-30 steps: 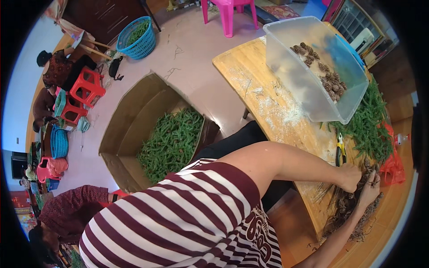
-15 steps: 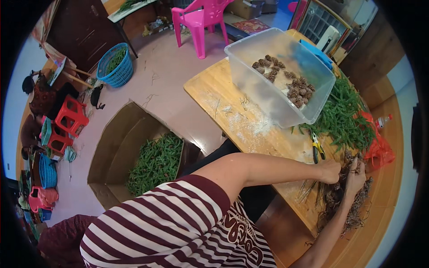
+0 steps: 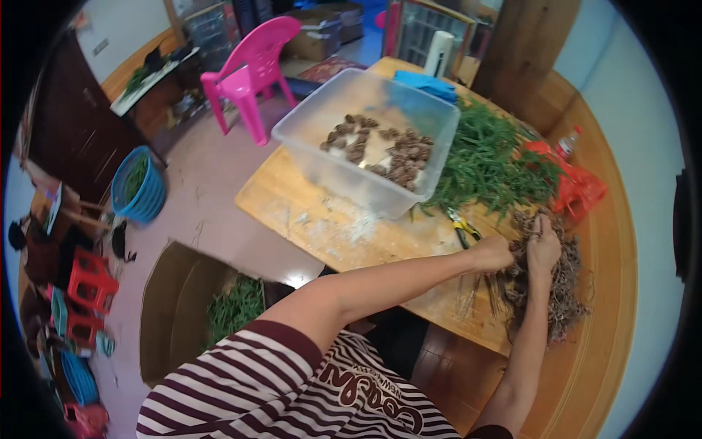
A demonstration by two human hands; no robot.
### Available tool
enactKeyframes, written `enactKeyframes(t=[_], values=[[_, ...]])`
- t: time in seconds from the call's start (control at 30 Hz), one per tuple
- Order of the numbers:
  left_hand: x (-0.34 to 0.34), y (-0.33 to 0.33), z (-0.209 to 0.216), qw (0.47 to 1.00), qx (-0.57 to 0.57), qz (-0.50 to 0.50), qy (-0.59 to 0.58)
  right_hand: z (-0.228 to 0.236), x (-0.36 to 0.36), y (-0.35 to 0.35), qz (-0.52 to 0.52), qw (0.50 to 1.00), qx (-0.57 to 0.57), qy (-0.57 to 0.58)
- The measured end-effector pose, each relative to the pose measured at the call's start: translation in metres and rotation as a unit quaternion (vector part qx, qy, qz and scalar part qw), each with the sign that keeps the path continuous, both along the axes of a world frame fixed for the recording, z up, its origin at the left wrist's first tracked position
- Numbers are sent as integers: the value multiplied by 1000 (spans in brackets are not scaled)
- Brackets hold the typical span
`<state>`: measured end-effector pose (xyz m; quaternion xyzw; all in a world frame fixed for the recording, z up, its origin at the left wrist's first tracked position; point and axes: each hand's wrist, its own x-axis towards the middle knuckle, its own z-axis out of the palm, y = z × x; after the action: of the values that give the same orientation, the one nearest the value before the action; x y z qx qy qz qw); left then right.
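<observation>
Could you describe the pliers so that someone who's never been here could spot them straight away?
Find the wooden table bearing a big see-through bin of pine cones. The pliers lie on the tabletop between the bin's near right corner and the person's left hand. Their yellow-and-black colouring sets them apart from the green sprigs and tangled brown stems nearby.

L hand point(image 3: 491, 254) curled, just L of R hand point(image 3: 542, 252); R fingers point(image 3: 545, 225) bent in. L arm point(image 3: 395, 289) stretched across twd fingers, R forearm point(image 3: 523, 358) slanting up from below.
</observation>
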<state>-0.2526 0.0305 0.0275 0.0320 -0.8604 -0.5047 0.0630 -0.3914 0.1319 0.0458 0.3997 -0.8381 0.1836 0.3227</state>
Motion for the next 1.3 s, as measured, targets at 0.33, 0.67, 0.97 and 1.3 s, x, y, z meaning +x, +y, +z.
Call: enactKeyframes(t=[0.33,0.67,0.97,1.3], values=[[13,3,21,990,111,81,-28,21,13,4,0,997,3,-78],[14,14,16,996,40,82,-16,6,4,1,3,999,47,-10],[29,20,30,994,17,109,-6,-11,-11,-15,0,997,67,-27],[8,50,-20,974,-143,-37,172,23,-19,3,-29,990,14,-135]])
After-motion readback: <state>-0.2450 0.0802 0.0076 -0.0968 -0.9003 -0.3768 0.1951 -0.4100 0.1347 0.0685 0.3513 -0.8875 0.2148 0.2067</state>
